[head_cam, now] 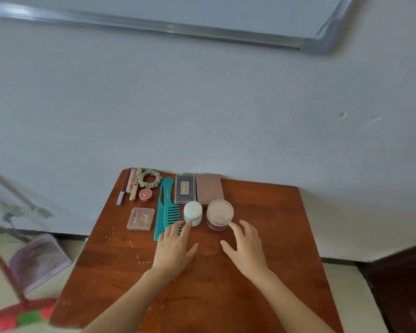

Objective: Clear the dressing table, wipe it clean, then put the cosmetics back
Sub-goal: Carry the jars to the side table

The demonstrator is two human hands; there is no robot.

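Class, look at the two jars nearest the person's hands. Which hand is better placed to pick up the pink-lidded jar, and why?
The right hand. Its fingers reach right up to the pink-lidded jar, open and empty. The left hand lies further left, over the teal combs with a fingertip at the white jar.

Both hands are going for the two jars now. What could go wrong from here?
The left hand lies over the teal combs as it touches the white jar; lifting may drag them. The pink-lidded jar sits close against the white jar and the rose compact, so the right hand could knock either.
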